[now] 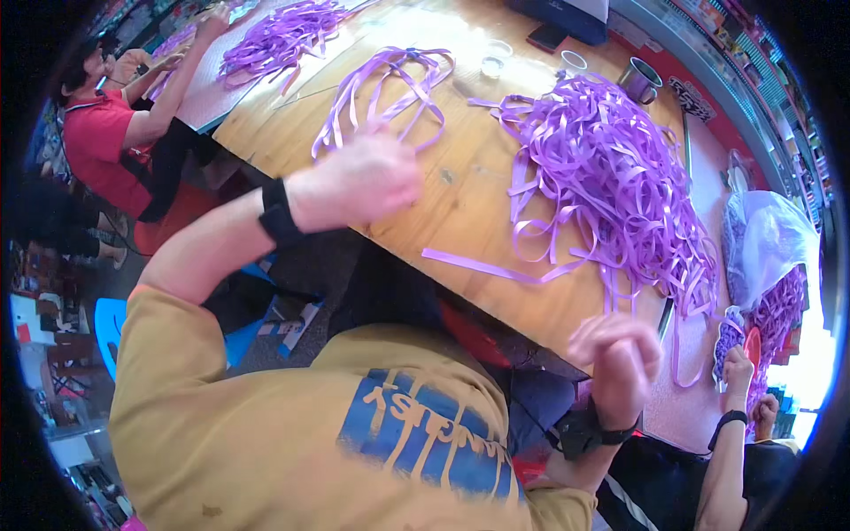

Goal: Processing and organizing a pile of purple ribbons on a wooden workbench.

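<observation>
My left hand (367, 177), with a black band at the wrist, is raised near the table's front edge, its fingers curled closed. Just beyond it lies a small bundle of looped purple ribbons (390, 84), partly covered by the hand. My right hand (620, 350) is by the table's right front edge, closed and blurred, below the big heap of purple ribbons (611, 168). What either hand holds, if anything, is hidden. One loose ribbon strip (496, 267) runs from the heap across the wood between my hands.
On the wooden table (460, 203) stand a metal mug (639, 81) and a tape roll (492, 66). Another ribbon pile (279, 40) lies far left, near a person in red (102, 142). At right, another person's hand (737, 367) works beside a white plastic bag (770, 239).
</observation>
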{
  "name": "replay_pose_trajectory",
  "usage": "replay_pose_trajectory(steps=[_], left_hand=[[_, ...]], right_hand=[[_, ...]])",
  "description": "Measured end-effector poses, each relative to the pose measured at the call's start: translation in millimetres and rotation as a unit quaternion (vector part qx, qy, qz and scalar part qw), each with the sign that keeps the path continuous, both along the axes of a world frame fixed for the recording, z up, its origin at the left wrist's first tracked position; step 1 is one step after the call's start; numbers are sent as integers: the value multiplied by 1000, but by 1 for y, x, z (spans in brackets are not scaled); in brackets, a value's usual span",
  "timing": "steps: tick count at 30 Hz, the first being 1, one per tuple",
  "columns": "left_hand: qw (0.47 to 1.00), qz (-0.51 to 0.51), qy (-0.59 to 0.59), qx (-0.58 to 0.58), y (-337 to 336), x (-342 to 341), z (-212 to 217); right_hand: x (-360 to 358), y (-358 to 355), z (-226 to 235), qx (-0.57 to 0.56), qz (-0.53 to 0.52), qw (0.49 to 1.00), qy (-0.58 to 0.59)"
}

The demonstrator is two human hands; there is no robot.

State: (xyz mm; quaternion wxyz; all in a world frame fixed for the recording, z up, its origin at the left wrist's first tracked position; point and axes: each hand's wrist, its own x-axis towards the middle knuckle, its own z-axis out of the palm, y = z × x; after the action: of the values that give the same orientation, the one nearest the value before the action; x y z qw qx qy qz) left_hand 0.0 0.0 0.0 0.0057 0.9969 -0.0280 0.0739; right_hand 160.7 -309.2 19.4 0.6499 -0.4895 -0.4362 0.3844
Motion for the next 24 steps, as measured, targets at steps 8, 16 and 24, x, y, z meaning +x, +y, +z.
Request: replay_pose_trajectory(steps=[8, 16, 24], left_hand=[[997, -28, 37, -55, -53, 0, -16], [894, -38, 129, -428, -75, 13, 22], [570, 9, -55, -820, -61, 16, 55]], right_hand=[[22, 27, -1, 116, -215, 960, 133], [5, 32, 0, -17, -182, 976, -119], [8, 55, -10, -70, -40, 963, -258]])
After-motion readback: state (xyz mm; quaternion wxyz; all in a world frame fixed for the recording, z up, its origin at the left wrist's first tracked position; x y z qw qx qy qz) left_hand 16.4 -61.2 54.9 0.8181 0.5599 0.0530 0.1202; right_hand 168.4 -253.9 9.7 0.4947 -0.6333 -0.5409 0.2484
